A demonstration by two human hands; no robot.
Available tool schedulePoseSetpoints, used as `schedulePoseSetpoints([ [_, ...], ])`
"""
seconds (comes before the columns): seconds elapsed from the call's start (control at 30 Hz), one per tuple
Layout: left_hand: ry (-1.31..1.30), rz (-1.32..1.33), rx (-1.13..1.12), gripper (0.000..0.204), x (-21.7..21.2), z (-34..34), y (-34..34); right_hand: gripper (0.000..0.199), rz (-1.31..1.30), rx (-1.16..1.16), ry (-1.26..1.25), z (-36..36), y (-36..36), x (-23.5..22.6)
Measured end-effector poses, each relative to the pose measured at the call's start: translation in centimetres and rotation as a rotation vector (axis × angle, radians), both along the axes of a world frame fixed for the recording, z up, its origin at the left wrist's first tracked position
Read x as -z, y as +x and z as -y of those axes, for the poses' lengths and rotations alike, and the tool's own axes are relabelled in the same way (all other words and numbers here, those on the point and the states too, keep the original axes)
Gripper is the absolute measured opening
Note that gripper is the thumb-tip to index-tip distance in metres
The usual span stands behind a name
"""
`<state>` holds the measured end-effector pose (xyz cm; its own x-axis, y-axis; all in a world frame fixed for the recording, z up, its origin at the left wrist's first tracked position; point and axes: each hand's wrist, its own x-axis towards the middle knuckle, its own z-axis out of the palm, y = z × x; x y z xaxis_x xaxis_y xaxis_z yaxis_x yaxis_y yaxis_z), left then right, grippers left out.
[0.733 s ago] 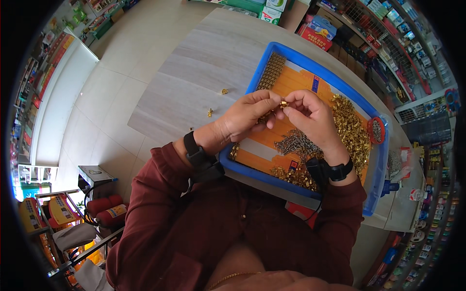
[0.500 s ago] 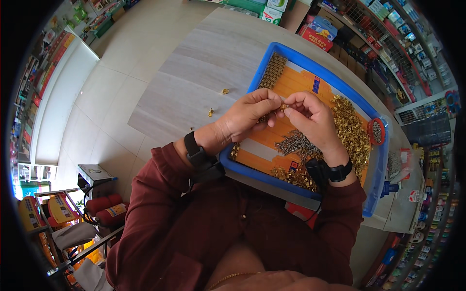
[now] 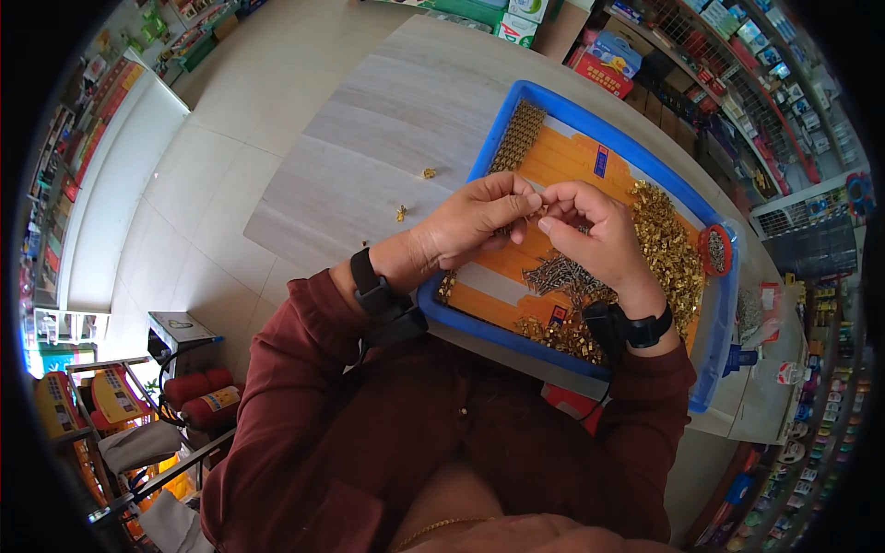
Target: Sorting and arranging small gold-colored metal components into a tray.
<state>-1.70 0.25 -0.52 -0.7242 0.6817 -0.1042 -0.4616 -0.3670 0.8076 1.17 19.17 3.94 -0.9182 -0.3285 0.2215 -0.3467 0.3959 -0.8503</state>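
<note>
My left hand (image 3: 481, 217) and my right hand (image 3: 595, 230) meet above a blue tray (image 3: 636, 168), fingertips pinched together. Between them is a small gold metal piece (image 3: 542, 211), mostly hidden by the fingers. Below my right hand lies a heap of silver screws (image 3: 560, 276) on an orange printed board (image 3: 560, 152). Loose gold metal pieces (image 3: 668, 253) are piled along the tray's right side. Neat rows of similar pieces (image 3: 519, 134) line its left end, running partly behind my left hand.
Two stray gold pieces, one being a small fitting (image 3: 429, 173), lie on the grey wooden table (image 3: 350, 138). A red round dish (image 3: 714, 250) of small silver parts sits at the tray's right rim. Stocked shelves (image 3: 756, 101) stand beyond, and red cylinders (image 3: 207, 401) at lower left.
Both hands stay in nearly the same place. My fingertips have shifted slightly, and the gold piece between them shows less than before.
</note>
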Motion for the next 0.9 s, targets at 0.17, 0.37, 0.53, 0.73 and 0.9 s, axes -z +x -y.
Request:
schedulePoseSetpoints([
  [0.17, -0.034, -0.027, -0.015, 0.013, 0.5, -0.1, -0.1, 0.011, 0.132, -0.010, -0.045, 0.0, 0.1, 0.2],
  [0.37, 0.011, 0.034, -0.058, 0.013, -0.1, -0.2, 0.0, 0.007, 0.125, 0.043, -0.012, 0.0, -0.2, 0.4],
  [0.53, 0.003, 0.040, -0.104, 0.016, -0.6, -0.2, 0.2, 0.011, 0.079, 0.082, -0.086, -0.2, -0.5, 1.2],
  [0.73, 0.037, 0.066, -0.115, 0.019, 0.0, -0.1, -0.2, 0.020, -0.038, 0.031, 0.129, 0.3, 0.0, 0.4],
  [0.9, 0.030, 0.041, -0.125, 0.019, 0.8, -0.4, -0.4, 0.024, -0.241, 0.068, 0.249, 0.9, 0.2, 0.7],
])
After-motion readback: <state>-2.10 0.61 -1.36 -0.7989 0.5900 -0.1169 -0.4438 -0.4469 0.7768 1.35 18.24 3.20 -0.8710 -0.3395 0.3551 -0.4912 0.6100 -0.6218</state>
